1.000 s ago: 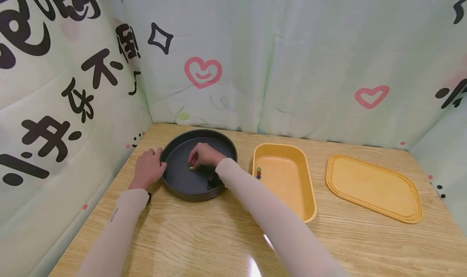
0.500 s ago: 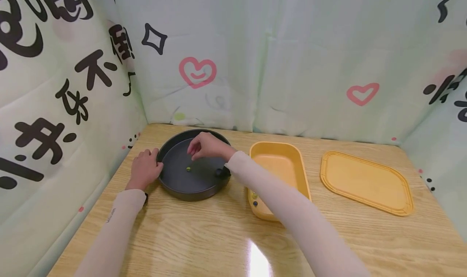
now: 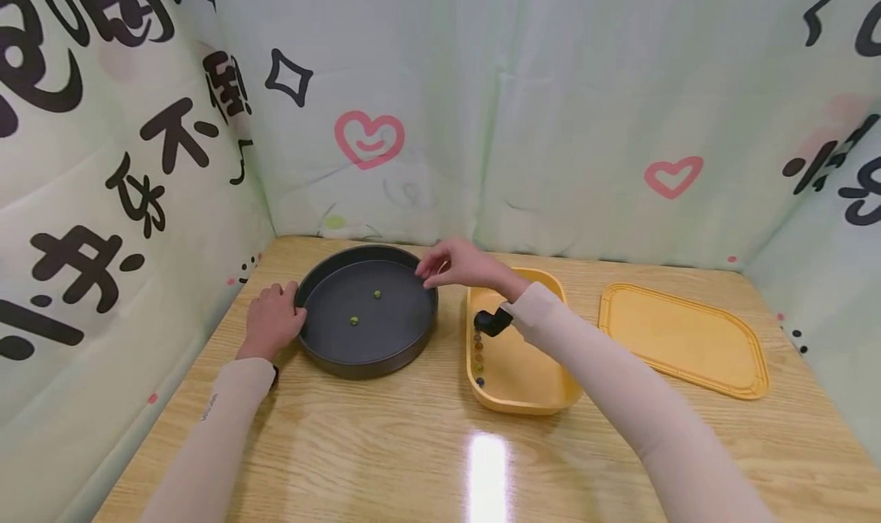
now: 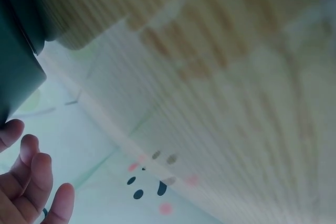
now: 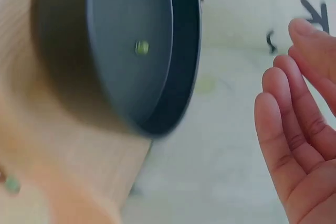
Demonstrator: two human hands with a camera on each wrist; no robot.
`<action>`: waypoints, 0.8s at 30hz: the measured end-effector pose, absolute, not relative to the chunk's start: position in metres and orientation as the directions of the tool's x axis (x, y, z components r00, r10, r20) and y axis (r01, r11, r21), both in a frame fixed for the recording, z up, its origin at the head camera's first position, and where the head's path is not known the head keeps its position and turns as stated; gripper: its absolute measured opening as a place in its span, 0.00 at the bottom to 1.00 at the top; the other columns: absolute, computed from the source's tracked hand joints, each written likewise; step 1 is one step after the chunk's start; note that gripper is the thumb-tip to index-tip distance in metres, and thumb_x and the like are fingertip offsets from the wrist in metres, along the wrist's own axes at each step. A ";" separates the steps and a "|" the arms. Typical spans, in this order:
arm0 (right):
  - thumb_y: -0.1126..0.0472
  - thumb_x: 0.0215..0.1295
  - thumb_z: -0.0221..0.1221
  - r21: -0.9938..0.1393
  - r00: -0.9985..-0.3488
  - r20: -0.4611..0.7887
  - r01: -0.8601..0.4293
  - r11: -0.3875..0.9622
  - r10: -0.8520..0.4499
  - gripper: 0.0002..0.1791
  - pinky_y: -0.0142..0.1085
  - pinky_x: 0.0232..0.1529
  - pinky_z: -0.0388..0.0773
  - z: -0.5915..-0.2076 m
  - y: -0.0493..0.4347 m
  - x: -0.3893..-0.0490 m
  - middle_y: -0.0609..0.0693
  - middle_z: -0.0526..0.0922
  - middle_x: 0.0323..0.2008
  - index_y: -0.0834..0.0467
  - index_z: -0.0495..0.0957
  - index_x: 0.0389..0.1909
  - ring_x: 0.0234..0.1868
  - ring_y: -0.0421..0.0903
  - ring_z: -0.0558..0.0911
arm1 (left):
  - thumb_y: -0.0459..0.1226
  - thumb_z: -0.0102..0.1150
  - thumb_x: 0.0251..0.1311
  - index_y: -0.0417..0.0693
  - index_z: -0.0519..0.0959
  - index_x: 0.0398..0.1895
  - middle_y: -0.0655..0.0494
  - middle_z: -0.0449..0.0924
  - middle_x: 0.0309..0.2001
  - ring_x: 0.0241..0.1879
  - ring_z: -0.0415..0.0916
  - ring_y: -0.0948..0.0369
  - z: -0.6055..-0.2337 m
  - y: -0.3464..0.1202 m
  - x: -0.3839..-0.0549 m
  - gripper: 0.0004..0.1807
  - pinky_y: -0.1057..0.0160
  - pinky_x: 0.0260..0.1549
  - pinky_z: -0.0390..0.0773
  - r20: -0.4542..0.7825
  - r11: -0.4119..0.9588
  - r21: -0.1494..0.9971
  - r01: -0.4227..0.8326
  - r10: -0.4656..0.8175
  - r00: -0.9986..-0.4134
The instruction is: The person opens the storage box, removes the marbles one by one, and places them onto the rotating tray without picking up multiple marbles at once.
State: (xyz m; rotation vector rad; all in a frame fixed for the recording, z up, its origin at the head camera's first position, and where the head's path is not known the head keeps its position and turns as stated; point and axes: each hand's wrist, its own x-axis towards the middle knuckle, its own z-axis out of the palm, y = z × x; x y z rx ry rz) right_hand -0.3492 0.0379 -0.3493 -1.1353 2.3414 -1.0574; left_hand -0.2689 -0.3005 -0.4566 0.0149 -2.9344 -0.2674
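A yellow lid (image 3: 688, 338) lies flat on the wooden table (image 3: 344, 446). Printed cloth (image 3: 571, 87), bearing pink hearts (image 3: 370, 146) and black lettering (image 3: 169, 147), hangs behind.

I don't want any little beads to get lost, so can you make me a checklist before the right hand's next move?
1. Black pan steadied: left hand touches its rim, ok.
2. Green beads inside the pan: two, lying apart, ok.
3. Right hand free: no bead shows in its fingers, ok.
4. More beads to pick from: small beads sit along the yellow box's left side, ok.
5. Right hand above those beads: it's by the pan's right rim, not ok.
6. Their exact colours: too small, cannot tell.
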 end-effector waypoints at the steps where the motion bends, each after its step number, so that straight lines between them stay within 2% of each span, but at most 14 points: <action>1: 0.66 0.56 0.63 -0.749 -0.641 0.033 -0.524 0.406 -0.767 0.10 0.39 0.46 0.78 -0.350 0.046 -0.351 0.60 0.84 0.39 0.64 0.82 0.39 0.37 0.44 0.82 | 0.38 0.46 0.57 0.34 0.67 0.51 0.33 0.71 0.40 0.39 0.69 0.40 -0.457 -0.300 -0.269 0.21 0.42 0.39 0.69 0.191 0.983 0.181 0.008 -0.027 -0.981; 8: 0.67 0.55 0.64 -0.789 -0.746 0.036 -0.430 0.439 -0.665 0.09 0.38 0.45 0.79 -0.363 0.095 -0.356 0.59 0.84 0.37 0.64 0.82 0.38 0.36 0.44 0.82 | 0.38 0.45 0.55 0.35 0.68 0.50 0.34 0.71 0.38 0.37 0.68 0.41 -0.459 -0.299 -0.269 0.21 0.43 0.37 0.68 0.211 0.979 0.204 0.023 -0.021 -0.977; 14: 0.66 0.57 0.62 -0.823 -0.783 0.009 -0.359 0.440 -0.622 0.11 0.34 0.43 0.78 -0.383 0.118 -0.360 0.61 0.84 0.41 0.65 0.81 0.41 0.38 0.44 0.82 | 0.38 0.45 0.54 0.35 0.67 0.50 0.34 0.70 0.37 0.37 0.68 0.41 -0.459 -0.300 -0.267 0.21 0.43 0.36 0.67 0.210 0.978 0.208 0.020 -0.025 -0.977; 21: 0.68 0.58 0.60 -0.866 -0.821 -0.059 -0.240 0.438 -0.567 0.15 0.29 0.43 0.77 -0.408 0.131 -0.367 0.69 0.79 0.48 0.70 0.78 0.46 0.38 0.36 0.81 | 0.38 0.45 0.55 0.34 0.67 0.52 0.33 0.71 0.38 0.38 0.68 0.41 -0.458 -0.299 -0.266 0.22 0.43 0.37 0.67 0.198 0.977 0.211 0.016 -0.026 -0.980; 24: 0.69 0.58 0.60 -0.886 -0.816 -0.077 -0.207 0.414 -0.573 0.17 0.31 0.44 0.78 -0.417 0.134 -0.369 0.71 0.78 0.49 0.73 0.76 0.47 0.37 0.33 0.81 | 0.38 0.45 0.55 0.34 0.67 0.52 0.34 0.71 0.38 0.37 0.68 0.41 -0.457 -0.298 -0.265 0.23 0.43 0.36 0.67 0.203 0.978 0.206 0.019 -0.024 -0.979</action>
